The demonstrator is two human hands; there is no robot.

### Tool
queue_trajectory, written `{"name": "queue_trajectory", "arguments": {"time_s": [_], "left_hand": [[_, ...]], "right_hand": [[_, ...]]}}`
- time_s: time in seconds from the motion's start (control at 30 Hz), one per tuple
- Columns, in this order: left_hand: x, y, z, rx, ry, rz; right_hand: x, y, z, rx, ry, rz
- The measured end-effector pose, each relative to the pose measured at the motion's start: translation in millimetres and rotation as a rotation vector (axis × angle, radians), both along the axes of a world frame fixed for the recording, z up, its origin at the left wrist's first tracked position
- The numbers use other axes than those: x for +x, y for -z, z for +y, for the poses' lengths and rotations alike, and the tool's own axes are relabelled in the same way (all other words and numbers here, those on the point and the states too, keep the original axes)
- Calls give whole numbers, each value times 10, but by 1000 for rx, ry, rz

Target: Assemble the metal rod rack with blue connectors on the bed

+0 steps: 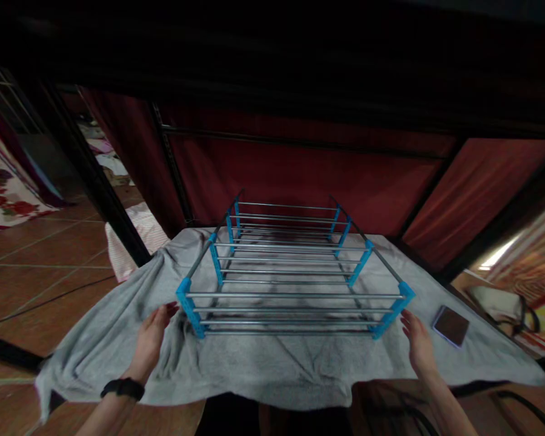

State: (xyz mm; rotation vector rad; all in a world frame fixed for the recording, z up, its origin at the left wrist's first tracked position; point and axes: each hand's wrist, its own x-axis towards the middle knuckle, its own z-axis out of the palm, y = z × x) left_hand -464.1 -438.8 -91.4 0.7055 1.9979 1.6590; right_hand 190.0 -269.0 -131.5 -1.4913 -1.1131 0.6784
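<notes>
A rack of silver metal tubes with blue plastic joints (295, 295) lies on a grey cloth (272, 369) in front of me. Just left of its near left blue joint is my left hand (152, 330), fingers stretched towards it, a black band on the wrist. My right hand (418, 342) is beside the near right joint, its fingers extended and close to the blue plastic. Whether either hand's fingertips touch the rack I cannot tell. Neither hand is wrapped round anything.
A phone-like dark flat object (452, 326) lies on the cloth at the right. Dark red curtains (300, 172) and black frame posts (91, 163) stand behind and to the sides. Tiled floor (49, 272) shows at the left, and a bag (504, 306) lies at the right.
</notes>
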Motion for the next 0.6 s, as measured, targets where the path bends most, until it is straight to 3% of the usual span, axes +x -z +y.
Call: {"name": "queue_trajectory", "arguments": {"time_s": [0.03, 0.07, 0.2, 0.27, 0.43, 0.6], "left_hand": [[63, -117, 106, 135, -14, -197], [134, -229, 202, 177, -8, -246], [413, -590, 424, 286, 184, -359], [505, -701, 448, 304, 214, -360], [591, -839, 447, 377, 164, -305], [653, -858, 495, 411, 180, -308]], "right_hand": [[-84, -136, 49, 34, 9, 171], [-171, -268, 102, 74, 12, 306], [-436, -702, 305, 134, -115, 445], [-485, -847, 374, 155, -148, 486], [-485, -1021, 427, 118, -64, 296], [-557, -1002, 446, 117, 30, 282]]}}
